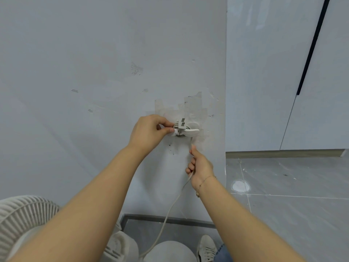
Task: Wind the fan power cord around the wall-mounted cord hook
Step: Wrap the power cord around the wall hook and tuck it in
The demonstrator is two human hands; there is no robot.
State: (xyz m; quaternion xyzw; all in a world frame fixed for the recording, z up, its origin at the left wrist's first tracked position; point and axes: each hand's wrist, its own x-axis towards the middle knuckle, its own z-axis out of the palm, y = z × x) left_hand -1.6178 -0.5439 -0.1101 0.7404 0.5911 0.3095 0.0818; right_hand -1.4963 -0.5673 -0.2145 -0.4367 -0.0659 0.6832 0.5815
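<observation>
White plastic forms the hook (186, 130), a two-armed cleat stuck to the wall (94, 72) over a patch of clear tape (194, 107). Several turns of the pale cord (166, 214) are wound round its middle, and the grey plug (182, 123) sits on top of the coil with its two flat prongs pointing up. The left hand (148, 130) is at the hook's left arm, thumb and forefinger pinching that end where the coil lies. The right hand (200, 169) is below and a little to the right, fingers curled round the cord with the thumb pointing up along it; a thin chain bracelet (204, 183) circles the wrist. From the hook the cord runs down into this fist, then falls in a loose curve toward the floor, ending between the round fan base (170, 250) and a shoe (120, 246). The ribbed fan grille (22, 214) shows at the lower left, close to the left forearm. A second shoe (206, 248) stands to the right of the base. Grey floor tiles (292, 186) spread out on the right, past the wall's corner, with a white door (321, 101) beyond them.
</observation>
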